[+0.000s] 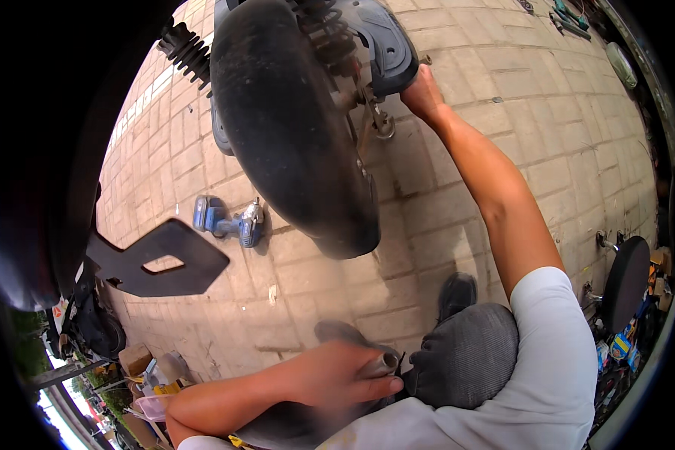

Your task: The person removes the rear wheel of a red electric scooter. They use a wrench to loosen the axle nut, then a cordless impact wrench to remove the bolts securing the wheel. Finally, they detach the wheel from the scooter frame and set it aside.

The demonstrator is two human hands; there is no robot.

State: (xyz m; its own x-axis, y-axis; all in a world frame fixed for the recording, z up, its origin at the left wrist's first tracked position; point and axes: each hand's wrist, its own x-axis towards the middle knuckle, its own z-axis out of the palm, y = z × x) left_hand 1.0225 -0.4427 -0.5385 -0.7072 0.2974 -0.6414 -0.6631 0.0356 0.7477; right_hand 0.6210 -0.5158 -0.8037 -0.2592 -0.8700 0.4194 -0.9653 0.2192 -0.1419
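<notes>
A two-wheeled vehicle with a black mudguard (281,142), coil springs (184,52) and a grey footboard (390,60) fills the top middle. My right hand (424,96) reaches to the underside of the footboard's right edge, fingers partly hidden and closed round something I cannot make out; a small metal end shows above it. My left hand (337,379), slightly blurred, is low over my legs, closed on a hollow metal tube (382,364). A blue cordless power tool (247,229) lies on the paving, left of the mudguard.
Brick paving (502,120) surrounds the vehicle. A dark flat panel (180,270) juts in from the left. Hand tools (570,22) lie top right. A round black seat (626,281) and assorted parts line the right; boxes (135,358) stand lower left. My shoe (457,292) is below the mudguard.
</notes>
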